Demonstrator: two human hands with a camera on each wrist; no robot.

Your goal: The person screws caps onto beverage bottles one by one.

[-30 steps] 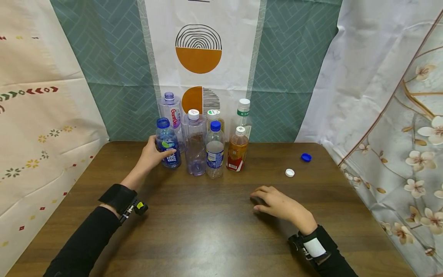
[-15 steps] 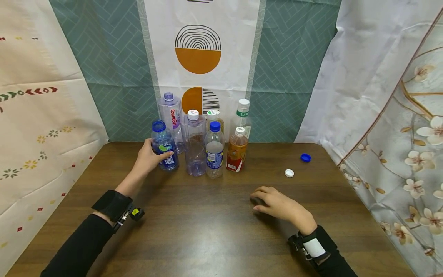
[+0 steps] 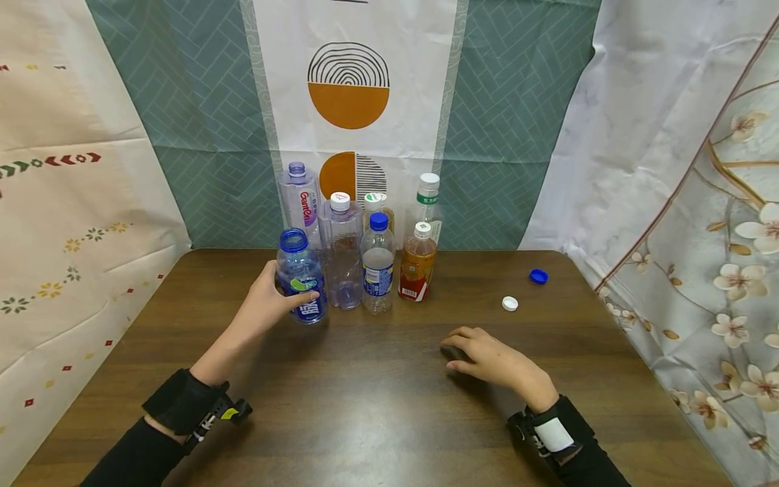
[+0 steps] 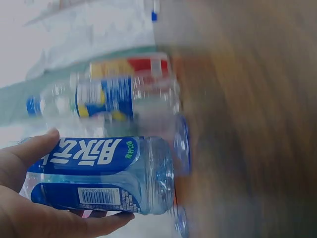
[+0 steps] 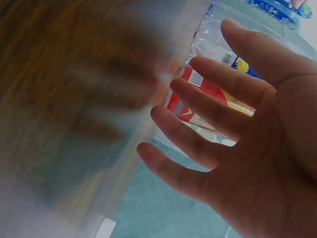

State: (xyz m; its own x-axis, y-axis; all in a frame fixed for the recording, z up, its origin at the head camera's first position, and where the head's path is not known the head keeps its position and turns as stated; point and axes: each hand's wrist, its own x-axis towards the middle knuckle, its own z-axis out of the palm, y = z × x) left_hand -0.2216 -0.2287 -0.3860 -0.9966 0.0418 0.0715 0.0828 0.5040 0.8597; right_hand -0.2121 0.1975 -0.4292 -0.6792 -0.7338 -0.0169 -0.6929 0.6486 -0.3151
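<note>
My left hand [image 3: 268, 301] grips a blue plastic bottle [image 3: 302, 277] that has no cap on its mouth, thumb across the label. In the left wrist view the fingers wrap under the same bottle [image 4: 99, 173], which has a barcode on its label. It is held upright in front of a tall clear bottle with a pink-lettered label [image 3: 304, 203]. My right hand [image 3: 487, 357] rests near the tabletop on the right, holding nothing. In the right wrist view its fingers are spread and loosely bent [image 5: 198, 106].
Beside the blue bottle stand a clear white-capped bottle [image 3: 344, 257], a blue-capped bottle [image 3: 378, 260] and an amber tea bottle [image 3: 418, 262]. A white-capped bottle [image 3: 428, 206] is behind. A white cap [image 3: 510, 304] and a blue cap [image 3: 538, 276] lie on the wooden table [image 3: 365, 406].
My left hand first shifted the blue bottle slightly left, then brought it nearer and a little to the right, away from the back row. The right hand has stayed still.
</note>
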